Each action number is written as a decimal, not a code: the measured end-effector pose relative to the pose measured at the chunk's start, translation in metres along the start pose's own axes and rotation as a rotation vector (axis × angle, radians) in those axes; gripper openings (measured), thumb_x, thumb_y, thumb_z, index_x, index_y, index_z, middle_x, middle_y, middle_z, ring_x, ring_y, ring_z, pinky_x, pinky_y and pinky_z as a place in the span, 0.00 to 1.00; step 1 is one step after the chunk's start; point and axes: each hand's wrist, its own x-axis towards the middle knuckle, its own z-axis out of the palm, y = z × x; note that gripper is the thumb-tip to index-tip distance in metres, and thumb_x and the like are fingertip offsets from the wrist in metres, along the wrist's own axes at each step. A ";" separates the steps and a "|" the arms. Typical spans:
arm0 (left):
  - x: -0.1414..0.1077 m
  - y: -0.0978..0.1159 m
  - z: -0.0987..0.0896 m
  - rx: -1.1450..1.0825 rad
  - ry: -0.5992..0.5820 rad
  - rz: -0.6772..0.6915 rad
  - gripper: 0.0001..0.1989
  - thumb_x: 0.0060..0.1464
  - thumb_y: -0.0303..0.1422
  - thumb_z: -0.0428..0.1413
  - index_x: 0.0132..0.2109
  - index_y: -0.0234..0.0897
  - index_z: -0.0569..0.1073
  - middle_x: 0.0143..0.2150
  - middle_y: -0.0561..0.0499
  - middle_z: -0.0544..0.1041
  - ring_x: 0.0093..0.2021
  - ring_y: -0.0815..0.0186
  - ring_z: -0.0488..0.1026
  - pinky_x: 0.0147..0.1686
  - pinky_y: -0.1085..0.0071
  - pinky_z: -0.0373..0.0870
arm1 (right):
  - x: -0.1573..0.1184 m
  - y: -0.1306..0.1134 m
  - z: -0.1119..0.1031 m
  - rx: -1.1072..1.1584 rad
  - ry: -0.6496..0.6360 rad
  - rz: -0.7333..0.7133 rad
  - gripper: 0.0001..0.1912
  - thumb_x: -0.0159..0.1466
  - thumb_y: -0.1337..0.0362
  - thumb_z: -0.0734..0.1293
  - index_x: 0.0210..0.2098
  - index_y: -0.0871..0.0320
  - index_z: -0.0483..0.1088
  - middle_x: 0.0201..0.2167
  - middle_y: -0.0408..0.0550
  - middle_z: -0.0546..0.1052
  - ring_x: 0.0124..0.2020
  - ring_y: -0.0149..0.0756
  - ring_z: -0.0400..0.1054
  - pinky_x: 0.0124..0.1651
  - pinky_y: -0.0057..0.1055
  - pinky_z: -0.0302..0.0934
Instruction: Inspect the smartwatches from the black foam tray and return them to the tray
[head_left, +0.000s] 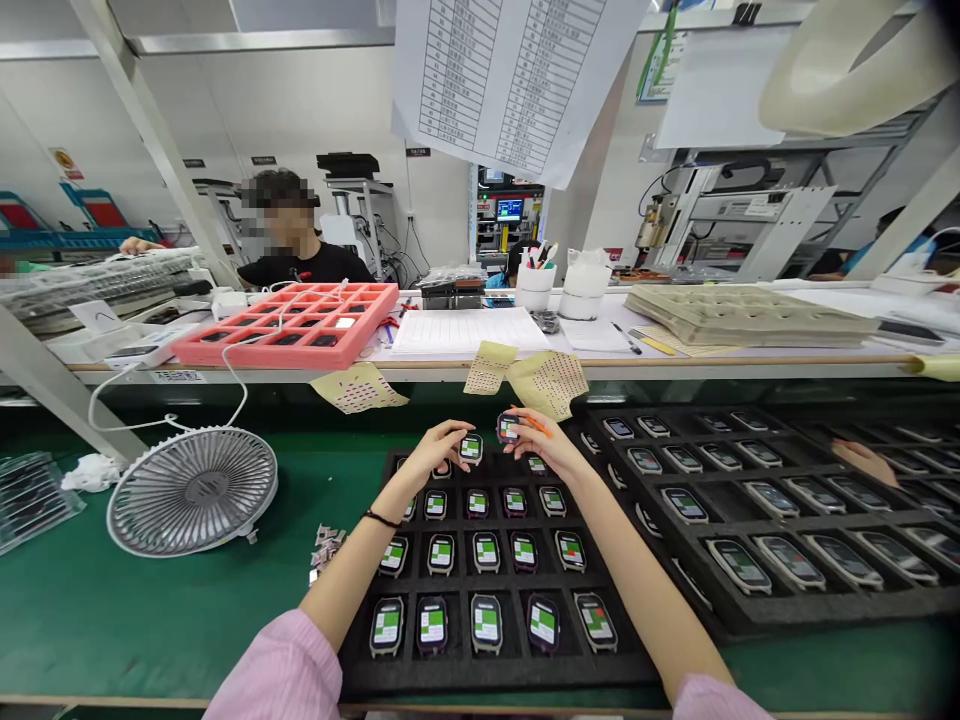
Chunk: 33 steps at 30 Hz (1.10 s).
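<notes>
- Left hand [439, 452]: fingers [454, 432] half open, just beside a watch [471, 448], holding nothing visible
- Right hand [546, 447]: fingers pinch another watch [508, 428] and an orange stick [537, 426] above the tray's far edge
- Black foam tray [495, 682]: separate pockets keep the watches apart

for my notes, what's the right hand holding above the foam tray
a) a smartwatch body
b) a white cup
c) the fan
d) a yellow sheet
a, the right hand pinches a strapless smartwatch body in its fingers above the black foam tray.
</notes>
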 end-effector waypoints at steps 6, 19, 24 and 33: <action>-0.011 0.003 0.003 -0.069 -0.066 0.027 0.22 0.51 0.44 0.60 0.50 0.37 0.72 0.35 0.48 0.77 0.29 0.67 0.78 0.14 0.82 0.50 | -0.003 -0.004 0.006 -0.008 0.039 0.009 0.16 0.60 0.54 0.68 0.40 0.59 0.71 0.25 0.45 0.77 0.20 0.34 0.74 0.20 0.26 0.66; -0.030 0.019 0.003 -0.098 -0.007 0.179 0.20 0.57 0.45 0.55 0.49 0.35 0.73 0.35 0.48 0.77 0.25 0.71 0.74 0.14 0.81 0.57 | -0.020 -0.022 0.020 -0.076 -0.010 -0.044 0.16 0.57 0.57 0.73 0.41 0.58 0.71 0.29 0.44 0.77 0.20 0.32 0.73 0.19 0.26 0.65; -0.036 0.022 0.005 -0.129 -0.034 0.213 0.20 0.54 0.41 0.59 0.50 0.34 0.71 0.38 0.48 0.78 0.25 0.73 0.73 0.15 0.81 0.56 | -0.028 -0.029 0.028 -0.051 -0.025 -0.030 0.14 0.63 0.54 0.67 0.41 0.58 0.72 0.25 0.44 0.76 0.21 0.34 0.73 0.19 0.26 0.65; -0.040 0.023 0.003 -0.122 -0.051 0.243 0.20 0.55 0.39 0.58 0.53 0.35 0.69 0.41 0.46 0.77 0.28 0.72 0.72 0.16 0.82 0.57 | -0.035 -0.033 0.032 -0.068 -0.109 -0.061 0.14 0.63 0.58 0.68 0.46 0.57 0.70 0.35 0.46 0.77 0.26 0.34 0.75 0.23 0.27 0.67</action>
